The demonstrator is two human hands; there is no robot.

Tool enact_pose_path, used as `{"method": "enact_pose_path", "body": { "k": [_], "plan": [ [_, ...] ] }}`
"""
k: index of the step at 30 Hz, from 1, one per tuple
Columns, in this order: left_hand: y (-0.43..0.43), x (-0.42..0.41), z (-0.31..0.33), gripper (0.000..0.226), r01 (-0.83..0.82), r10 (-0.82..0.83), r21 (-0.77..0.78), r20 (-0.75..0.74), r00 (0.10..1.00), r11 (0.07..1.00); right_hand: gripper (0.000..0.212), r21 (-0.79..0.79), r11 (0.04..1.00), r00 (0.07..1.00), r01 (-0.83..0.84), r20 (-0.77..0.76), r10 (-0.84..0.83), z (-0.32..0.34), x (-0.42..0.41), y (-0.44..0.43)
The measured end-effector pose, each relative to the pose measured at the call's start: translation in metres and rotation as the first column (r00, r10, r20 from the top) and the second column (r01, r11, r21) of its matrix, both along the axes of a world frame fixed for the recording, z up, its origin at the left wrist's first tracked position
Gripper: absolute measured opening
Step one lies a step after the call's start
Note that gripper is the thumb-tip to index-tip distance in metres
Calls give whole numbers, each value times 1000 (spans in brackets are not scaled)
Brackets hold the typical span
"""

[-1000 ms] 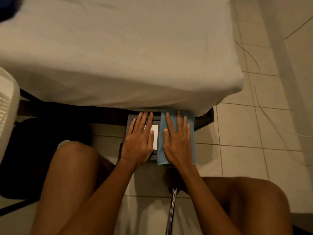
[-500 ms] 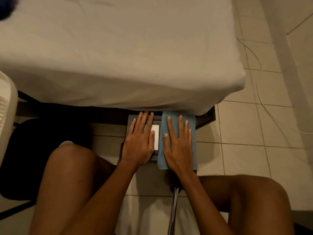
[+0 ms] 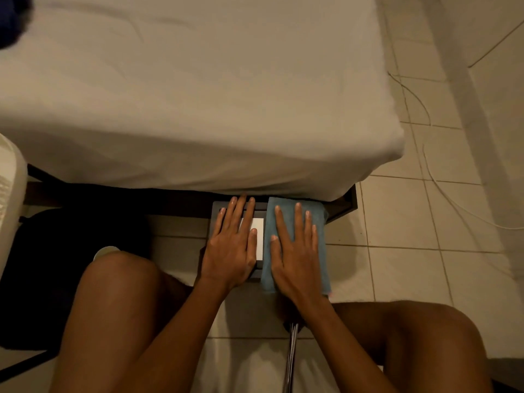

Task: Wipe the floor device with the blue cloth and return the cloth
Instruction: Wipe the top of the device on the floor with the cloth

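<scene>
A flat dark floor device (image 3: pixel 259 239) with a pale rectangular panel lies on the tiles, its far edge tucked under the bed. My left hand (image 3: pixel 231 245) rests flat on its left half, fingers spread. A folded blue cloth (image 3: pixel 321 239) covers the device's right half. My right hand (image 3: pixel 296 256) presses flat on the cloth with fingers extended. Most of the device is hidden beneath the two hands and the cloth.
A bed with a white sheet (image 3: pixel 198 95) overhangs the device's far end on a dark frame (image 3: pixel 344 207). My bare knees flank my arms. A metal rod (image 3: pixel 290 361) stands between my legs. A white cable (image 3: pixel 442 191) trails over the tiles at right.
My right hand and the cloth shifted slightly toward me along the device. My left hand stays in place.
</scene>
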State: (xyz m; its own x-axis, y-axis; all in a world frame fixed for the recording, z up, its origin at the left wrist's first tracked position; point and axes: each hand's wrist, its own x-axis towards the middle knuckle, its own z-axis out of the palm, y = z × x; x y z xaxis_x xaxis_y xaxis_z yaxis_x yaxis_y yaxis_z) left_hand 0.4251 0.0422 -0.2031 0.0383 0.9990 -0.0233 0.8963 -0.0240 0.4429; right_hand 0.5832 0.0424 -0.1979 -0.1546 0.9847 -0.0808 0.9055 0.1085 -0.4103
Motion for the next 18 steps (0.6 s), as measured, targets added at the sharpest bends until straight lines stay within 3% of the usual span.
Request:
{"method": "enact_pose_path", "body": {
  "k": [18],
  "plan": [
    [1,1,3,59,21,-21,-8,-37,999,1000,63,4,998,997,70,21,-70,0,8,9]
  ]
}}
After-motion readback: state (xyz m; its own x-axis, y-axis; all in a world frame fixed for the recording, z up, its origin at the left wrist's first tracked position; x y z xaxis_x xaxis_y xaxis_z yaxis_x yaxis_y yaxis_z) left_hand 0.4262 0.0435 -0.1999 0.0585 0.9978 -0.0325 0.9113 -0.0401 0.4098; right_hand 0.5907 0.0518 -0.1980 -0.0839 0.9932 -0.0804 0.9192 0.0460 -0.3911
